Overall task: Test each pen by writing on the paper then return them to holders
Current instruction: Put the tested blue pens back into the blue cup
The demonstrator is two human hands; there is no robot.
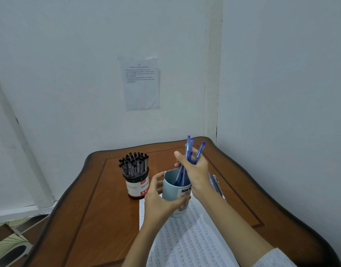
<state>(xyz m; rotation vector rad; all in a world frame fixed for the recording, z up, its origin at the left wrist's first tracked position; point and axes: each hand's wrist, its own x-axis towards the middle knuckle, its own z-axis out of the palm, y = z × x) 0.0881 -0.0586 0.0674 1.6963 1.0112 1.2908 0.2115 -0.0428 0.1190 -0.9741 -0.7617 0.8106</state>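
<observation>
Pen tub [136, 186] on table [100, 209], left of cup [170, 188]

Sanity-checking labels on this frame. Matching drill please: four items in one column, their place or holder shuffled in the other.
1 black pens
2 blue pens
3 blue cup
4 lined paper

A in the right hand
B in the left hand
C flat on the table
D in the red-and-white holder

Pairs: 1-D, 2-A, 3-B, 4-C
</observation>
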